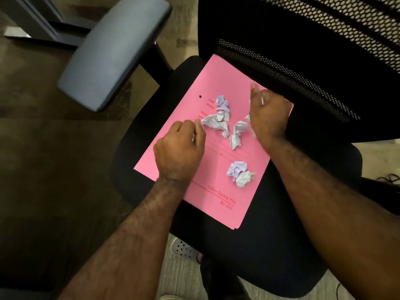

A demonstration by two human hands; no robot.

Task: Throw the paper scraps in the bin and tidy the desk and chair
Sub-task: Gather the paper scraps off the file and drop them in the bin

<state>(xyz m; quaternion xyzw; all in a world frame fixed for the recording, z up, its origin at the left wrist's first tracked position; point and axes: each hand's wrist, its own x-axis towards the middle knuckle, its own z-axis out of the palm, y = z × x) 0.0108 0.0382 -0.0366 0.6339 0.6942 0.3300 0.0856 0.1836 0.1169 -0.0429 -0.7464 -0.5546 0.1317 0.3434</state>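
Observation:
A pink file folder (218,191) lies on the black seat of an office chair (281,234). Several crumpled white paper scraps sit on the folder: a cluster (218,120) near its middle, one (237,135) beside it, and a pair (240,173) lower down. My left hand (179,150) rests on the folder's left part, fingers curled, with fingertips pinching the edge of the middle cluster. My right hand (268,113) hovers over the folder's right edge, with white paper showing between and under its fingers.
The chair's black mesh backrest (324,40) rises at the upper right. A grey padded armrest (112,50) juts out at the upper left. Brown carpet floor (54,159) lies to the left. A perforated white shoe (184,249) shows below the seat.

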